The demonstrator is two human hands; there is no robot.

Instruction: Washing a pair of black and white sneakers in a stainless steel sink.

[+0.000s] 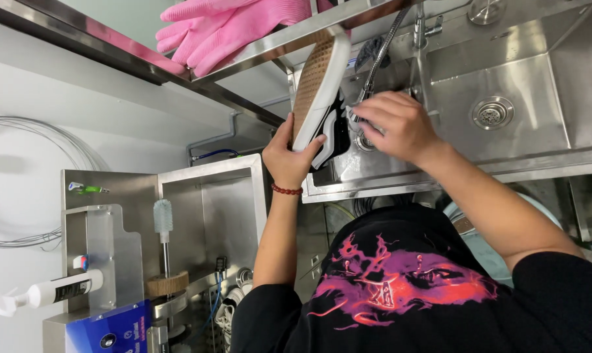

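While the left hand point(296, 153) grips a black-and-white shoe point(321, 91) sole-out over the sink's point(531, 140) near edge, the right hand point(394, 124) closes on a sprayer head point(356, 121) beside it.

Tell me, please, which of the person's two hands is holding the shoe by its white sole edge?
The left hand, with the red bead bracelet, grips the shoe at its sole edge; the right hand rests by the spray hose instead.
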